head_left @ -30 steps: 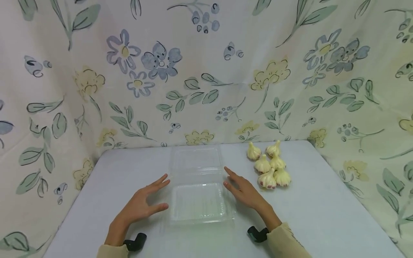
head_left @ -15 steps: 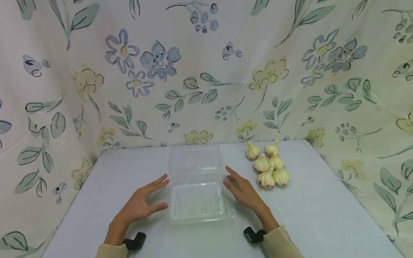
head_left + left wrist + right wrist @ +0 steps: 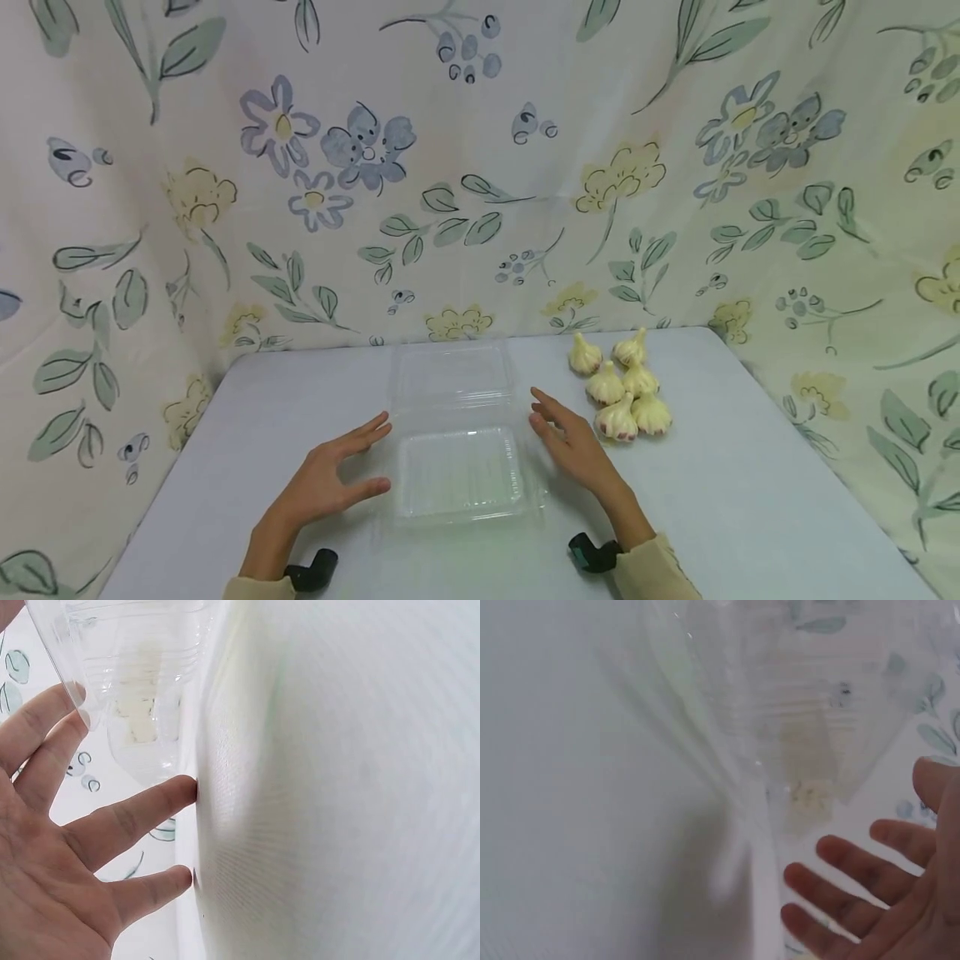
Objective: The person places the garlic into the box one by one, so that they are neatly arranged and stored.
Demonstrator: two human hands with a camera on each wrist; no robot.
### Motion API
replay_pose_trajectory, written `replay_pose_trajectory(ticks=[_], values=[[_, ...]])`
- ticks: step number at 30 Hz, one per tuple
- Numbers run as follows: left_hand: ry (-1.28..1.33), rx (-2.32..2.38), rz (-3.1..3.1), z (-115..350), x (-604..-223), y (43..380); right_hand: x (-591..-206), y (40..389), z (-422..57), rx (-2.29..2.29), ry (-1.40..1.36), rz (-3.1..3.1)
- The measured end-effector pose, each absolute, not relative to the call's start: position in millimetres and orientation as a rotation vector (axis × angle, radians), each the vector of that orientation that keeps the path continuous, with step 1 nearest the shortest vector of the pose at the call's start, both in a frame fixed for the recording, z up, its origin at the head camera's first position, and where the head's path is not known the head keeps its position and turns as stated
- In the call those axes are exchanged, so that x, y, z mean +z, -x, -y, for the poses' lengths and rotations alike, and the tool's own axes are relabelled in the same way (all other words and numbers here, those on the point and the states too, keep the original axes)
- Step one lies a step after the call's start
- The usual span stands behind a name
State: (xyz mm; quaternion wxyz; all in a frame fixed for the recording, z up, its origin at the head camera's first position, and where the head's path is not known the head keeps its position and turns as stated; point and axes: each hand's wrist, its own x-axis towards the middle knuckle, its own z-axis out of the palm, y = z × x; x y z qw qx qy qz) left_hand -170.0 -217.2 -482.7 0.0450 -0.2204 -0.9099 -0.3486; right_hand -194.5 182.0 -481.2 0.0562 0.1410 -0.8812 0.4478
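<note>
A clear plastic clamshell container [image 3: 459,473] lies unfolded on the table, its lid [image 3: 452,372] laid back toward the curtain. Left of it is my left hand [image 3: 322,479], fingers spread; in the left wrist view two fingertips [image 3: 184,789] reach the tabletop and two others are at the container's rim. On the other side my right hand [image 3: 573,446] is held with fingers extended, a little apart from the container. Neither hand grips anything. Several garlic bulbs [image 3: 617,417] sit grouped beyond my right hand.
The white table [image 3: 750,483] has its far edge against a floral curtain [image 3: 480,208], which also hangs along both sides. A black wrist device [image 3: 592,552] is strapped at each wrist.
My right hand has shifted slightly right, away from the container. The left hand, container and garlic bulbs stay in place; the head view has moved slightly.
</note>
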Motion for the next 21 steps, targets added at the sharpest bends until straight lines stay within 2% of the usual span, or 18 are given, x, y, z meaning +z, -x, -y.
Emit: replay_pose_trajectory(ticks=[7, 21], values=[[0.656, -1.034, 2.795, 217.8, -481.3, 169.1, -465.4, 198.7, -198.4, 1.295, -0.399, 2.361], [0.675, -1.087, 2.781, 216.6, -481.2, 169.6, -452.7, 201.7, -258.8, 1.151, 0.104, 2.227]])
